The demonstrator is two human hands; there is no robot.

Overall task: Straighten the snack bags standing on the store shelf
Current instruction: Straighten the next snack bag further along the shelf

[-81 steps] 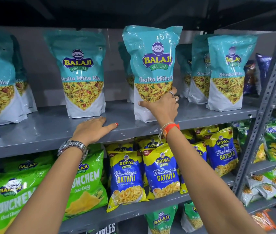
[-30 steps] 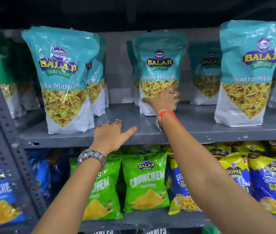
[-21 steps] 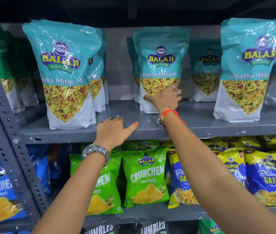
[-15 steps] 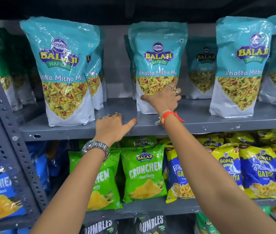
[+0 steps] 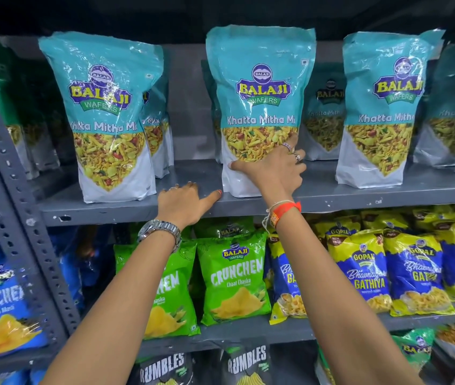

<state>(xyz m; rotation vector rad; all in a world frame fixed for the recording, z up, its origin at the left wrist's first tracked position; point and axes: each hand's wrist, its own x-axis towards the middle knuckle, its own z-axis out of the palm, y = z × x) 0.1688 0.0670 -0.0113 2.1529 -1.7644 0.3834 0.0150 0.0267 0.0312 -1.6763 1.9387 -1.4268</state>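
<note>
Teal Balaji Khatta Mitha Mix bags stand in rows on the grey top shelf [image 5: 331,195]. My right hand [image 5: 272,168] grips the lower front of the middle bag [image 5: 259,87], which stands upright near the shelf's front edge. My left hand [image 5: 186,202] rests palm down on the shelf edge just left of that bag, fingers spread, holding nothing. Another front bag [image 5: 106,112] stands to the left, leaning slightly, and a third [image 5: 384,107] stands to the right. More bags stand behind them in shadow.
A perforated grey upright [image 5: 12,195] borders the bay on the left. The shelf below holds green Crunchem bags [image 5: 233,279] and blue-yellow Gopal Gathiya bags [image 5: 365,273]. Black Rumbles bags [image 5: 245,365] sit lower down.
My right hand has drawn the middle bag forward to the shelf's front edge. My left hand has stayed on the shelf edge. The view shifted slightly.
</note>
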